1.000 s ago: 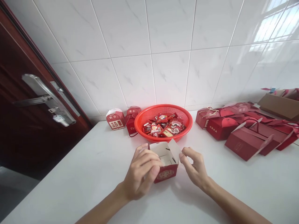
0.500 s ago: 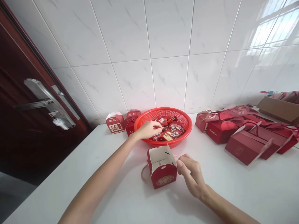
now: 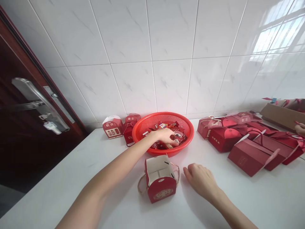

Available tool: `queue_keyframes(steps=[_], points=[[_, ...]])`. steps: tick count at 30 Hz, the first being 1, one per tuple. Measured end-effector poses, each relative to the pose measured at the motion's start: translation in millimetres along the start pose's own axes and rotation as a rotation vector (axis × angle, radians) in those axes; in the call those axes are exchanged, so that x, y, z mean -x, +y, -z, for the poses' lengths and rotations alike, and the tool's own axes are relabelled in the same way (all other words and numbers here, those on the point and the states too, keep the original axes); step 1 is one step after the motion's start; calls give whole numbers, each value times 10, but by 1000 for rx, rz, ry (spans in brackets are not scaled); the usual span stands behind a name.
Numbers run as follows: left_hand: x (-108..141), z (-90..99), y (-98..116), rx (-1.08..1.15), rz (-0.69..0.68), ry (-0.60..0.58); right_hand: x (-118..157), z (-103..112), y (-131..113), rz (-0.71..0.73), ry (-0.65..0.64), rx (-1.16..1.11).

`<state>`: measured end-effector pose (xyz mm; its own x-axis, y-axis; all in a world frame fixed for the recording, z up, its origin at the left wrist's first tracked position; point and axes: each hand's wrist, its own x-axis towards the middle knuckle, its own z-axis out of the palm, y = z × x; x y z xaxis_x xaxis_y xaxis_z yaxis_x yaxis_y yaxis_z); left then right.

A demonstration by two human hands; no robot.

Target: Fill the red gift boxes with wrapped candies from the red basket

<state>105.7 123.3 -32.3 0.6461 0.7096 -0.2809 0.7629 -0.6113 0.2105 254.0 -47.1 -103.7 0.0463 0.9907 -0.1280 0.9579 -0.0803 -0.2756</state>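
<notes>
Left hand [image 3: 167,136] in basket [image 3: 134,133], grip unclear, right hand [image 3: 200,177] loosely curled, grip closed

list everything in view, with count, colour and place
table: 1, white, below everything
basket: 1, red, centre
wrapped packets: many, mostly red, in the basket
open box: 1, red, pale inside, before the basket
small boxes: 2, red, left of the basket
grouped boxes: several, overlapping, reds, right
carton: 1, brown, far right
wall: 1, white tiles, back
door: 1, dark red-brown, left
keys: bunch, silvery, on door
another person's hand: 1, right edge
left hand: 1, in the basket
right hand: 1, beside the open box
</notes>
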Motion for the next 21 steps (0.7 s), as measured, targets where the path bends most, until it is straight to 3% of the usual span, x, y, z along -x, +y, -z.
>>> queue_keyframes(steps=[5, 14, 18, 21], points=[[-63, -108, 10, -12, 13, 46, 24, -22, 51, 114, -90, 112], [101, -89, -165, 139, 61, 109, -44, -44, 154, 257, -10, 47], [227, -95, -217, 244, 62, 230, -61, -42, 138, 250, -38, 70], [278, -108, -227, 348, 35, 360, -92, -23, 119, 209, 14, -23]])
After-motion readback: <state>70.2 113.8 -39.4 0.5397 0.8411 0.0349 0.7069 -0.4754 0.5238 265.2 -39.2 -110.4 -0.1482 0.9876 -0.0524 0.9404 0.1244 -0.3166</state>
